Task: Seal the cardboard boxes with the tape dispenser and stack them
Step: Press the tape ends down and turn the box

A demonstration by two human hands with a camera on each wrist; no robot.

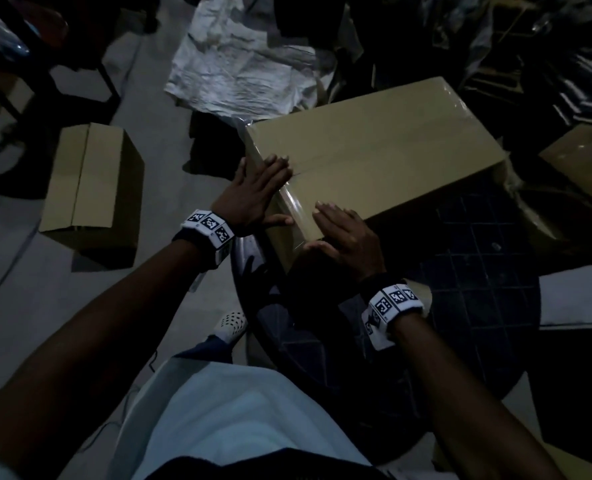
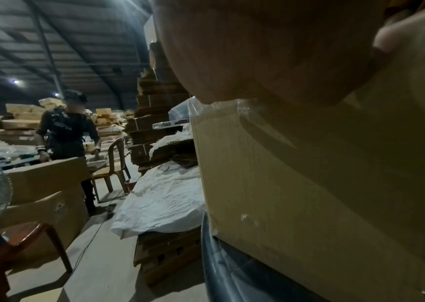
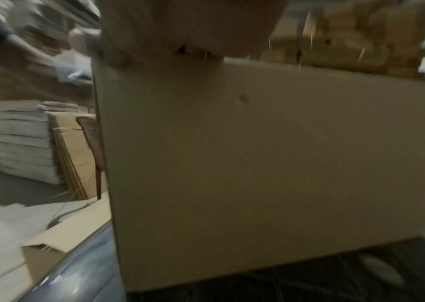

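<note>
Large cardboard box [image 1: 374, 150] lies on a dark round tabletop [image 1: 460, 258], filling the head view from centre out to 1–2 o'clock; its near end overhangs the tabletop edge toward the person. Top seam is closed, and clear tape [image 1: 292, 202] runs glossy over the near end, down the end face.

Left hand [image 1: 253, 195] is flat on the near left corner of the box top, fingers straight and spread, pressing on the tape end; thumb lies against the end face. Released, grasping nothing. In the left wrist view the palm [image 2: 270, 51] sits tight against the taped cardboard [image 2: 322, 183].

Right hand [image 1: 343, 233] is flat on the near right corner, fingers straight on the box top, thumb down on the side face. Also released, just pressing. The right wrist view is blurred: only the plain box side [image 3: 257, 163] and the tabletop rim [image 3: 82, 271] can be made out.

Tape dispenser not found in any view.

Smaller cardboard box [image 1: 93, 188] lies on the floor at 9 o'clock, well apart from the tabletop. Another box corner [image 1: 582, 157] shows at 3 o'clock. Crumpled white sheet [image 1: 246, 60] lies on the floor at 12 o'clock, just beyond the big box. Left wrist view also shows another person [image 2: 69, 130] standing behind cartons, a plastic chair [image 2: 113, 163] and tall stacks of flat cardboard [image 2: 159, 114].
</note>
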